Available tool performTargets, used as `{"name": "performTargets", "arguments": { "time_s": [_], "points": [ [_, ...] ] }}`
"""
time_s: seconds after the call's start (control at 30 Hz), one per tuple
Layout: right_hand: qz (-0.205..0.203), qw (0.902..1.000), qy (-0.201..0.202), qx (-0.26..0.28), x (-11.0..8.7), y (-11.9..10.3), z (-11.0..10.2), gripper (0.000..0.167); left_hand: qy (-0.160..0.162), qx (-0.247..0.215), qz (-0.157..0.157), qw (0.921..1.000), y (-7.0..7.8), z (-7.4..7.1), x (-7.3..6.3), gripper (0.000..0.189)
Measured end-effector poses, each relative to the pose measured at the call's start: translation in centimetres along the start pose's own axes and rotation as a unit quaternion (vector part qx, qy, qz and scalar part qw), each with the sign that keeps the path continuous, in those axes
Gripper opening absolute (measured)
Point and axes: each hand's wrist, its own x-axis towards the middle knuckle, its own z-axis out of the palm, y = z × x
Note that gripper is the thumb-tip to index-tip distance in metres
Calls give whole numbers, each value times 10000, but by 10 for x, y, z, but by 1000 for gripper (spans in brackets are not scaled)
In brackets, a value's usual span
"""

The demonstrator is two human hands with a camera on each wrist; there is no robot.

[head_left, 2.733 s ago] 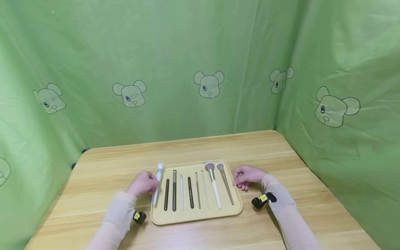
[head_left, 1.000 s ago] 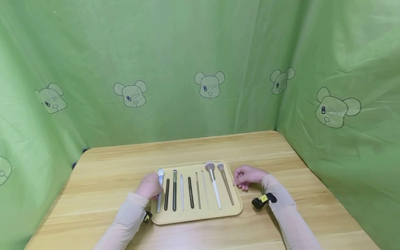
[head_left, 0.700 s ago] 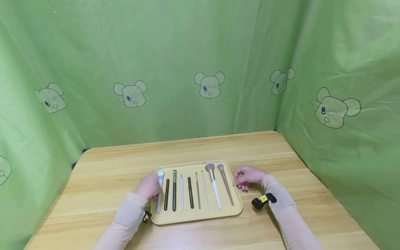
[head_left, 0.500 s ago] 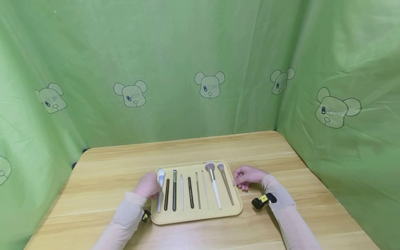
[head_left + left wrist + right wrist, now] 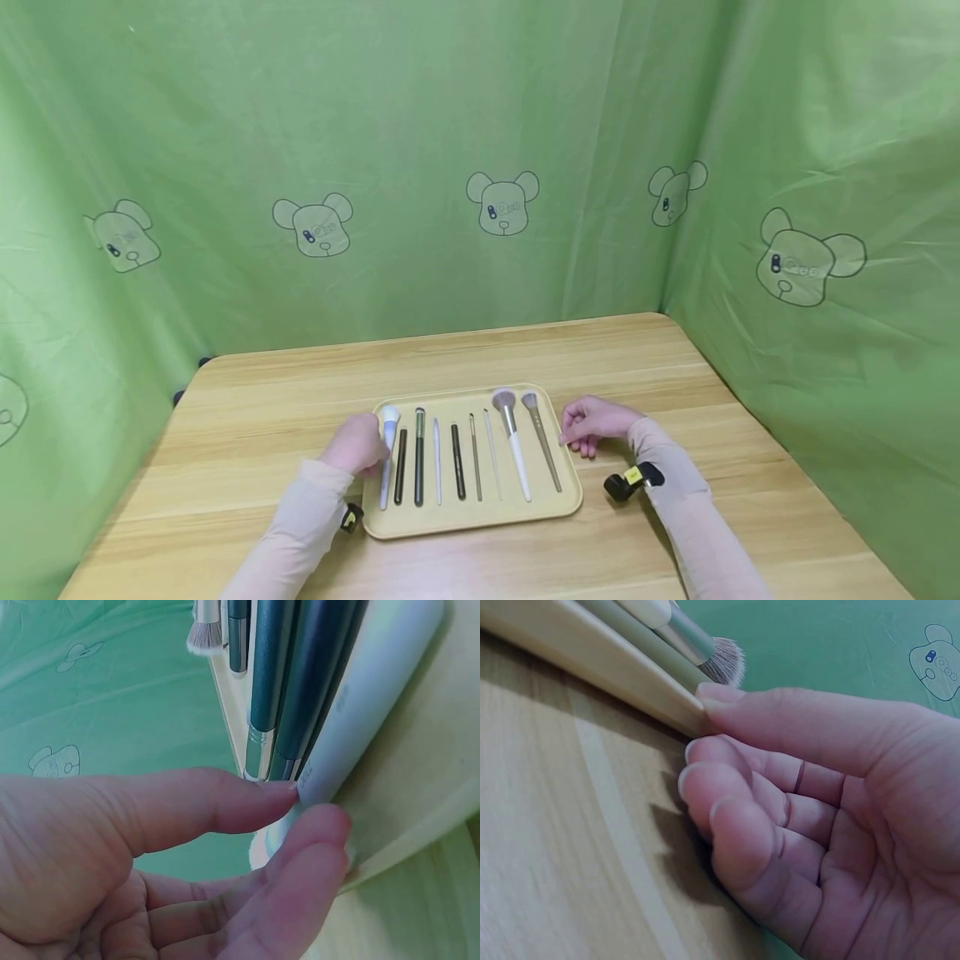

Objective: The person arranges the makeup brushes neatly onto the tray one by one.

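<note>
A blue-and-white makeup brush (image 5: 386, 467) lies at the left end of a row of several brushes on a pale yellow tray (image 5: 450, 528). My left hand (image 5: 356, 445) pinches its handle between thumb and forefinger; the left wrist view shows both fingertips against the white handle (image 5: 367, 701). At the tray's right edge, my right hand (image 5: 597, 421) grips the rim. In the right wrist view the thumb lies on top of the tray rim (image 5: 615, 664), with the other fingers curled below it on the outer side.
Beside the held brush lie a short dark brush (image 5: 400, 467) and a long dark brush (image 5: 418, 458). A large white-handled brush (image 5: 512, 442) and a brown brush (image 5: 542, 442) lie at the right end. The wooden table (image 5: 300, 379) meets green curtains (image 5: 405, 275) behind.
My left hand has brought the blue-and-white brush from over the tray's left rim down inside the tray. Its bristle end has since shifted slightly right. My right hand has stayed on the rim.
</note>
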Motion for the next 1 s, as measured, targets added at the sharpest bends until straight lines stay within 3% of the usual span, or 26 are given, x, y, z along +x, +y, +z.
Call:
{"name": "performTargets", "arguments": {
  "time_s": [0.3, 1.0],
  "points": [
    [37, 10000, 24, 11, 0, -2, 1, 16, 72, -229, -27, 9997, -1, 5, 3, 9],
    [35, 10000, 16, 40, -3, -4, 1, 16, 36, -269, -69, 9996, -2, 4, -1, 7]
  ]
}}
